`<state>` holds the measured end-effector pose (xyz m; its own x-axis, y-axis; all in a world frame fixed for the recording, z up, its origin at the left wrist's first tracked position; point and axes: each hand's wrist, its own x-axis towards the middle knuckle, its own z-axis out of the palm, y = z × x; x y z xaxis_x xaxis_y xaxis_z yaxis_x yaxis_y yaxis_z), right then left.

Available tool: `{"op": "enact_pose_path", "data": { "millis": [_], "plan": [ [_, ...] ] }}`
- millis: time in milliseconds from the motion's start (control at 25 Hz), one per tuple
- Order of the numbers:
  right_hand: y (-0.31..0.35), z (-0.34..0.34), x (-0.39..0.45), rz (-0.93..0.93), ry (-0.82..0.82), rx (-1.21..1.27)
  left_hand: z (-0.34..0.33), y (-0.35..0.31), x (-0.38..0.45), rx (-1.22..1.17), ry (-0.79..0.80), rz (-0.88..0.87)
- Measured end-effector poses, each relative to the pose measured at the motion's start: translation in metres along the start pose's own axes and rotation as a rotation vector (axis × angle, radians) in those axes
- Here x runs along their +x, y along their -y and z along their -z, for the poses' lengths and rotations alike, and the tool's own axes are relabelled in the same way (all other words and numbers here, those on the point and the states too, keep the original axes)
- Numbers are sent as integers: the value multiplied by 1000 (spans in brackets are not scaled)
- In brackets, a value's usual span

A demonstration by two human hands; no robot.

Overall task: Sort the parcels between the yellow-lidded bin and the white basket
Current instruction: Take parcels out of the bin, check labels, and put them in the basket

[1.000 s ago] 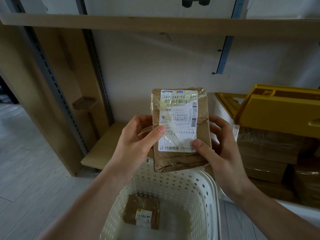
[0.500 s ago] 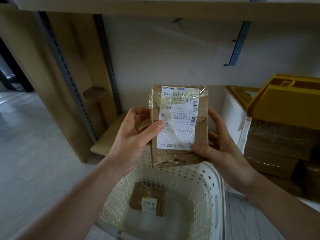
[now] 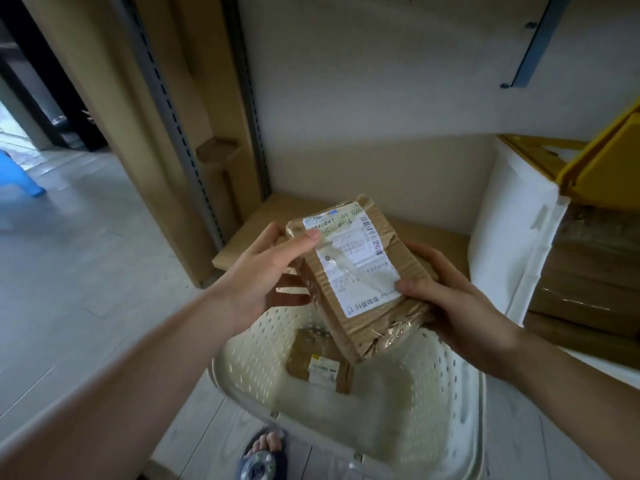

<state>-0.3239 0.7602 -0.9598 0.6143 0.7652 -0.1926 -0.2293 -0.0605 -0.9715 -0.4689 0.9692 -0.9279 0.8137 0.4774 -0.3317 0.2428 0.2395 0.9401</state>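
Head cam: both hands, left hand [image 3: 263,271] and right hand [image 3: 457,306], pinch the taped parcel [image 3: 360,271] over the white basket [image 3: 450,393], label up, probably to read it.

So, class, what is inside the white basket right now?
One small brown parcel with a white label lies on the floor of the white basket. The held parcel above covers the basket's far wall, so anything behind it stays unseen.

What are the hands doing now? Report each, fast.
Left hand: closed on the brown parcel, thumb on its label.
Right hand: closed on the same parcel's lower right edge.
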Motion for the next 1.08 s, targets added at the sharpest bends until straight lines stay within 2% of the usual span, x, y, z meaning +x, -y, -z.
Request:
{"op": "enact_pose_path", "data": {
  "millis": [160, 240, 400, 560, 680, 840, 1080],
  "plan": [
    [-22, -10, 6, -45, -310, 138, 11, 6, 2, 132, 30, 112],
    [-31, -13, 10, -85, -396, 180, 14, 10, 6, 255, 65, 167],
    [-49, -14, 20, -202, -365, 96, 16, 20, 26, 483, 147, 263],
    [-86, -23, 25, -343, -271, -72, 13, 49, 53, 707, 154, 294],
    [-123, -30, 25, -432, -256, -161, 10, 74, 72, 793, 192, 344],
    [-146, -30, 33, -588, -209, -153, 11, 112, 87, 889, 235, 482],
    [-174, -35, 68, -684, -263, -415, 18, 142, 106, 971, 227, 587]
  ]
}}
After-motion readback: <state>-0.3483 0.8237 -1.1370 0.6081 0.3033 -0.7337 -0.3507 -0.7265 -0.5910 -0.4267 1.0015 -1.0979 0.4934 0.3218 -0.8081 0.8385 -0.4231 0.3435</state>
